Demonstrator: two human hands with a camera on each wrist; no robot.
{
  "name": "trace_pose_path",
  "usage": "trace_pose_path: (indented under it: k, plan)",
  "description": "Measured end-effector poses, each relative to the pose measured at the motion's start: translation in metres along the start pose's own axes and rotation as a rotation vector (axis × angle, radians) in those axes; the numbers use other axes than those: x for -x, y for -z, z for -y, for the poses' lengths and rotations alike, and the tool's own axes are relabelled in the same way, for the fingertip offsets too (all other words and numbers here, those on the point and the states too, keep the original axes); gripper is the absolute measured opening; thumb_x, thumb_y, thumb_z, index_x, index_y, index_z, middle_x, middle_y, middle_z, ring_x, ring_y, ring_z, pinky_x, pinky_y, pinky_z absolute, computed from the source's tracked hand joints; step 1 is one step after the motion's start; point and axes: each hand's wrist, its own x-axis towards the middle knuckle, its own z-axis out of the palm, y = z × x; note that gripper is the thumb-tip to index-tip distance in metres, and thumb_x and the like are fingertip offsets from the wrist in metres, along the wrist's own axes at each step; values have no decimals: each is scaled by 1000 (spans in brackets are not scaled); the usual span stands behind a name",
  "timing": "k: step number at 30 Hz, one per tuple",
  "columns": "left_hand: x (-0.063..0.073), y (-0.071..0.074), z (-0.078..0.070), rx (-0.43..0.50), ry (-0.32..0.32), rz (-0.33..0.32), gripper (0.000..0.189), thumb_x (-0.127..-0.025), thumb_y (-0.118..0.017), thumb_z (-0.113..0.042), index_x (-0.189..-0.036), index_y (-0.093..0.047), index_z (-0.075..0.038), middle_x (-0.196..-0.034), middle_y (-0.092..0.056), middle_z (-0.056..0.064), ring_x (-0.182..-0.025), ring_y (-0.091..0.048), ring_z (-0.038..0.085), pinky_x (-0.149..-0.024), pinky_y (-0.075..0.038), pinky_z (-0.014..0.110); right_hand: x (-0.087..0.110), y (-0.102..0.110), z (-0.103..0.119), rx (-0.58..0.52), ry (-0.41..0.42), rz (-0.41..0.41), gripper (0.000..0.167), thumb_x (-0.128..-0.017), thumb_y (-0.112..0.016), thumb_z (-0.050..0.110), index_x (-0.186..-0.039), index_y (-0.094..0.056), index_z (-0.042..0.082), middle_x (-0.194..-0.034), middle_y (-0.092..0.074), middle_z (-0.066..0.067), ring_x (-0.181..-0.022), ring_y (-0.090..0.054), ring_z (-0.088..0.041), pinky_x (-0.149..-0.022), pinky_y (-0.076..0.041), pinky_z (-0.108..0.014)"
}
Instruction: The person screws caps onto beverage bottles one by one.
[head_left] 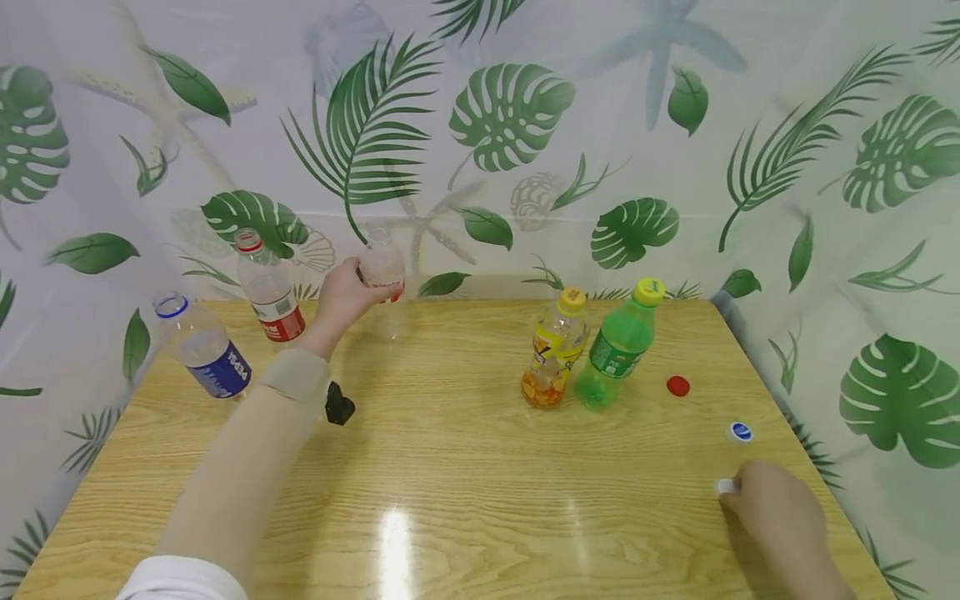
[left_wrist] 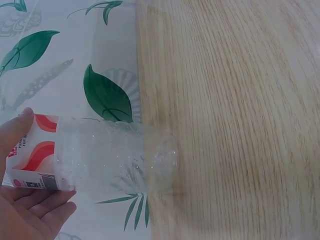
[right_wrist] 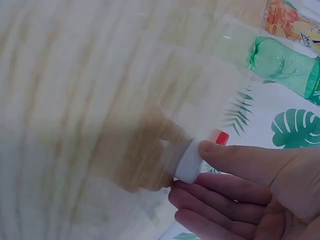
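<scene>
My left hand grips a clear plastic bottle by its red-and-white label, at the back of the table. The bottle has no cap on its mouth and its base is close over the wood. In the left wrist view, the thumb lies on one side of the bottle's label and the fingers on the other. At the table's right side, my right hand pinches a white bottle cap between thumb and fingers, low over the tabletop. A blue-and-white cap lies just beyond that hand.
Uncapped at the left stand a Pepsi bottle and a red-labelled bottle. A small black object lies by the left forearm. Yellow-capped orange and green bottles stand right of centre. A red cap lies beside them.
</scene>
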Motion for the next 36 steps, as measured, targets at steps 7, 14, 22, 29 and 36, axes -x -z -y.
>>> trace_pose_path:
  k: [7, 14, 22, 29, 36]
  plan:
    - [4, 7, -4, -22, -30, 9, 66, -92, -83, -41, -136, -58, 2, -132, -68, 23, -115, -64, 37, -95, -56, 52, -1, 3, 2, 10, 20, -18, 38, -95, -76, 23, -66, -54, 12, -64, -47, -1, -62, -46, -19, -56, -36, -32]
    - [9, 13, -6, -96, -52, 36, 57, -92, -81, -46, -118, -61, 0, -109, -68, 19, -92, -61, 31, -73, -51, 38, -4, 5, 2, 16, 22, -5, 32, -91, -81, 22, -71, -59, 10, -67, -51, -3, -64, -48, -20, -57, -38, -33]
    - [12, 15, -7, -131, -77, 59, 50, -91, -82, -48, -105, -60, -6, -94, -65, 12, -80, -58, 26, -66, -47, 33, -5, 6, -1, 19, 30, -11, 26, -89, -82, 20, -73, -64, 9, -69, -55, -3, -65, -49, -21, -57, -39, -33]
    - [14, 22, -17, -137, -80, 68, 51, -91, -82, -48, -107, -60, -5, -95, -66, 12, -84, -59, 27, -69, -48, 33, -6, 7, 0, 10, 36, -24, 28, -89, -81, 19, -71, -62, 10, -68, -53, -3, -65, -49, -20, -56, -39, -33]
    - [17, 32, -34, -126, -103, 68, 52, -91, -82, -50, -110, -62, -7, -99, -72, 13, -88, -65, 28, -71, -50, 34, -6, 10, 3, 20, 31, -12, 29, -90, -81, 20, -72, -61, 9, -68, -51, -3, -65, -49, -21, -58, -39, -33]
